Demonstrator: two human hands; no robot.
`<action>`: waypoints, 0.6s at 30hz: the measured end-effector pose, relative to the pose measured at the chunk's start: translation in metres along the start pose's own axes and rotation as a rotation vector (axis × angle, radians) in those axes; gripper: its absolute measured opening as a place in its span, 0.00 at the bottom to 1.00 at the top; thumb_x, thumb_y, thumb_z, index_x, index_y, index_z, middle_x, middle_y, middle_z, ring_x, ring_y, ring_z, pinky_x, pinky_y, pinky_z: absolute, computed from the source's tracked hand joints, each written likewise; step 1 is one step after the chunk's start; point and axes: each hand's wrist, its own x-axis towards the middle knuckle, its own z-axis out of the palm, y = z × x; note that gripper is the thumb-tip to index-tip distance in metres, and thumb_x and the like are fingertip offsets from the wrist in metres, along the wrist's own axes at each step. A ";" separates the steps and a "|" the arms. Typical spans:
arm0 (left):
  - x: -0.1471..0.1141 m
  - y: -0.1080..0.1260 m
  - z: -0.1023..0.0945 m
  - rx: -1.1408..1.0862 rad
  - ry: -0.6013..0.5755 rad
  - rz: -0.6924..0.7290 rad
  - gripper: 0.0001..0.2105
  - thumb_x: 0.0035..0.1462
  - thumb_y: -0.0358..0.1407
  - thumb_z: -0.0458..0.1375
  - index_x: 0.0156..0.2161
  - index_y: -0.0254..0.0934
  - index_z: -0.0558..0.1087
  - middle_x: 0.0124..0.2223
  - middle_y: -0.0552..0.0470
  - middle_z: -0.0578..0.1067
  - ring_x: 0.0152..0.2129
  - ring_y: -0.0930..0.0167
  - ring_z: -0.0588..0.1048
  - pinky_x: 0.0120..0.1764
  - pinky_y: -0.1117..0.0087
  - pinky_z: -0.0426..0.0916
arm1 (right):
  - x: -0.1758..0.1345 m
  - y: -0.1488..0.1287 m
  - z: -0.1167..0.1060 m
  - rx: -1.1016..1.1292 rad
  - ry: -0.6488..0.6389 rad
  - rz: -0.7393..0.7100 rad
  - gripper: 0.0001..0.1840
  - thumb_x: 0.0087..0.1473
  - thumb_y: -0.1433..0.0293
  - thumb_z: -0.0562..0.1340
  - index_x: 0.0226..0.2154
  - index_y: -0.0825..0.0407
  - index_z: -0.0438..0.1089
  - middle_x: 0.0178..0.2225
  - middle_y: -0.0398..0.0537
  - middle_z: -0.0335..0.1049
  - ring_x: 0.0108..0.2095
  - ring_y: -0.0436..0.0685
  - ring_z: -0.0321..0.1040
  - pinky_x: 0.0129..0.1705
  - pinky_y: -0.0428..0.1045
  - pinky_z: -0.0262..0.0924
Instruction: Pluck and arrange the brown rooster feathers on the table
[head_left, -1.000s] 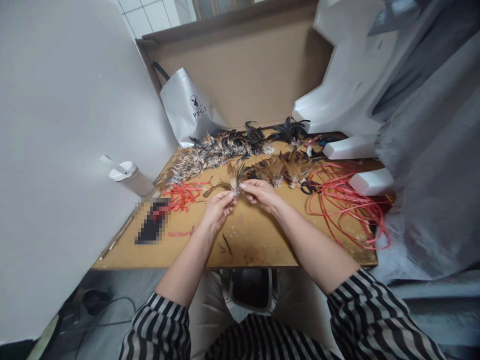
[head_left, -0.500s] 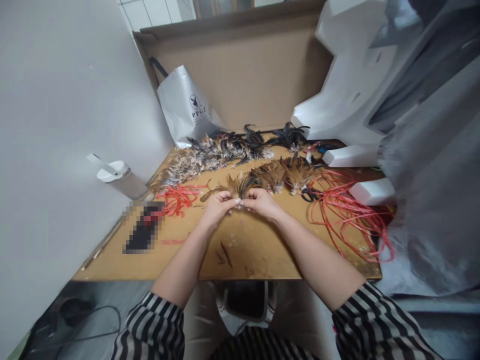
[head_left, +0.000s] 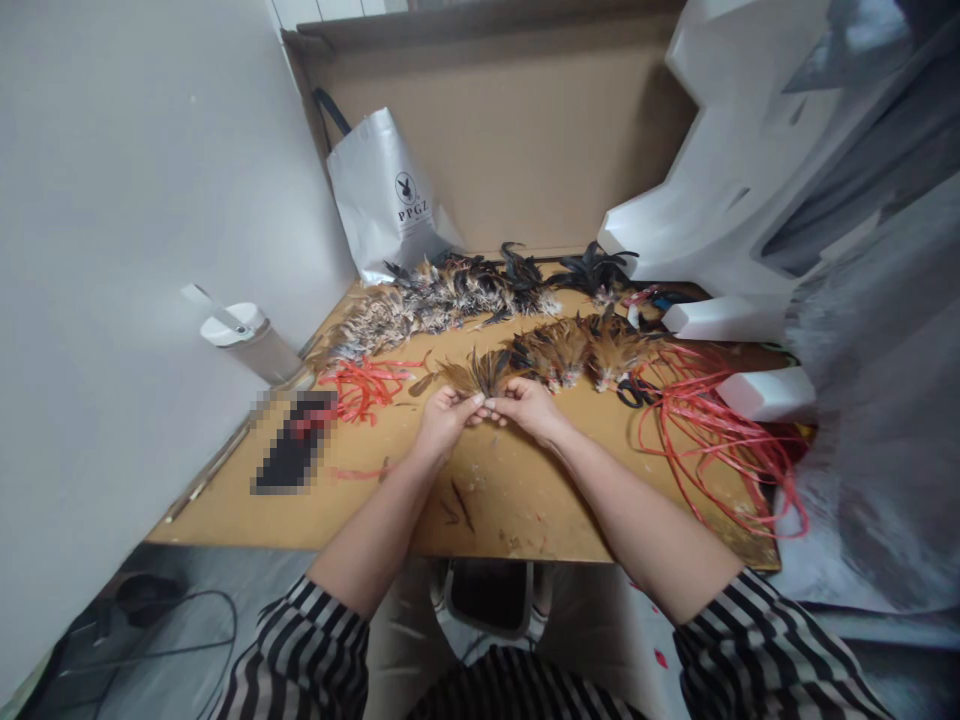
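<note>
Between both hands is a small bunch of brown and dark feathers (head_left: 480, 372), fanned out away from me with its base at my fingertips. My left hand (head_left: 448, 418) pinches the base from the left side. From the right, my right hand (head_left: 529, 408) pinches the same base, its thumb close to the left thumb. Bundles of brown feathers (head_left: 562, 352) lie just beyond my right hand. Farther back runs a row of grey and black feathers (head_left: 442, 300). Cut red strips (head_left: 364, 385) are piled left of my left hand.
Long red strands (head_left: 697, 440) sprawl over the table's (head_left: 540, 510) right side, near black scissors handles (head_left: 636, 392). At left are a white-lidded cup (head_left: 259, 345) and a pixelated dark object (head_left: 296, 445). A silver bag (head_left: 382, 200) leans at the back; white foam pieces (head_left: 765, 395) stand right.
The camera view has shifted slightly, so the table's contents sit a little farther right. Both hands keep hold of the feathers, whose fan looks more spread out.
</note>
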 end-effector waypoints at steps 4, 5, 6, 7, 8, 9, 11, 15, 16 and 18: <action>-0.002 0.004 0.001 0.097 0.003 0.044 0.15 0.37 0.39 0.65 0.27 0.31 0.68 0.22 0.51 0.73 0.19 0.75 0.71 0.23 0.75 0.65 | -0.002 -0.003 -0.003 0.022 -0.042 0.016 0.16 0.34 0.64 0.67 0.21 0.54 0.61 0.19 0.43 0.69 0.21 0.47 0.65 0.23 0.43 0.59; -0.003 0.005 0.002 0.104 0.008 0.047 0.14 0.37 0.39 0.65 0.27 0.31 0.68 0.22 0.50 0.73 0.19 0.75 0.71 0.24 0.75 0.65 | -0.002 -0.004 -0.003 0.036 -0.040 0.018 0.16 0.33 0.64 0.68 0.20 0.54 0.60 0.19 0.43 0.69 0.20 0.47 0.65 0.23 0.43 0.59; -0.003 0.005 0.002 0.104 0.015 0.048 0.14 0.37 0.39 0.64 0.27 0.31 0.69 0.22 0.50 0.73 0.19 0.75 0.71 0.24 0.75 0.65 | -0.002 -0.004 -0.003 0.053 -0.035 0.022 0.16 0.33 0.65 0.68 0.20 0.54 0.60 0.18 0.42 0.69 0.20 0.47 0.64 0.23 0.43 0.58; -0.004 0.006 0.002 0.096 0.022 0.048 0.14 0.38 0.39 0.64 0.27 0.31 0.69 0.22 0.50 0.73 0.19 0.75 0.71 0.24 0.74 0.65 | -0.002 -0.004 -0.004 0.074 -0.031 0.026 0.17 0.32 0.65 0.68 0.20 0.55 0.61 0.18 0.42 0.68 0.20 0.46 0.64 0.23 0.43 0.58; -0.004 0.006 0.002 0.083 0.028 0.047 0.13 0.38 0.39 0.64 0.27 0.31 0.70 0.22 0.50 0.73 0.19 0.75 0.71 0.25 0.75 0.65 | -0.002 -0.003 -0.004 0.097 -0.031 0.030 0.17 0.31 0.65 0.69 0.20 0.55 0.61 0.18 0.42 0.68 0.20 0.46 0.64 0.23 0.42 0.58; -0.004 0.005 0.003 0.062 0.030 0.046 0.13 0.38 0.39 0.64 0.27 0.31 0.70 0.22 0.50 0.73 0.19 0.76 0.71 0.25 0.75 0.65 | -0.002 -0.003 -0.004 0.120 -0.034 0.035 0.17 0.31 0.65 0.69 0.21 0.55 0.62 0.19 0.42 0.69 0.20 0.46 0.64 0.23 0.42 0.58; -0.004 0.004 0.003 0.012 0.014 0.043 0.13 0.39 0.38 0.64 0.28 0.31 0.71 0.23 0.51 0.74 0.19 0.76 0.71 0.25 0.76 0.65 | -0.001 -0.001 -0.004 0.166 -0.040 0.046 0.17 0.30 0.65 0.69 0.21 0.55 0.63 0.19 0.42 0.69 0.20 0.46 0.64 0.24 0.42 0.58; -0.005 0.002 0.003 -0.048 -0.021 0.004 0.13 0.39 0.38 0.64 0.28 0.31 0.70 0.24 0.51 0.73 0.19 0.77 0.70 0.25 0.76 0.64 | 0.000 0.001 -0.004 0.193 -0.015 0.072 0.18 0.29 0.64 0.69 0.20 0.55 0.62 0.19 0.42 0.68 0.19 0.45 0.63 0.24 0.43 0.58; -0.005 0.002 0.003 -0.055 -0.024 -0.005 0.13 0.39 0.38 0.64 0.29 0.31 0.70 0.24 0.51 0.73 0.20 0.77 0.70 0.25 0.76 0.64 | 0.000 0.000 -0.004 0.172 -0.006 0.059 0.18 0.29 0.64 0.69 0.20 0.55 0.62 0.18 0.41 0.68 0.18 0.45 0.62 0.23 0.43 0.57; -0.006 0.002 0.003 -0.060 -0.037 0.002 0.14 0.38 0.38 0.64 0.30 0.32 0.69 0.25 0.52 0.73 0.21 0.76 0.71 0.25 0.76 0.63 | -0.001 -0.003 -0.005 0.098 0.006 0.009 0.17 0.31 0.63 0.69 0.19 0.55 0.61 0.18 0.41 0.67 0.17 0.45 0.60 0.22 0.42 0.55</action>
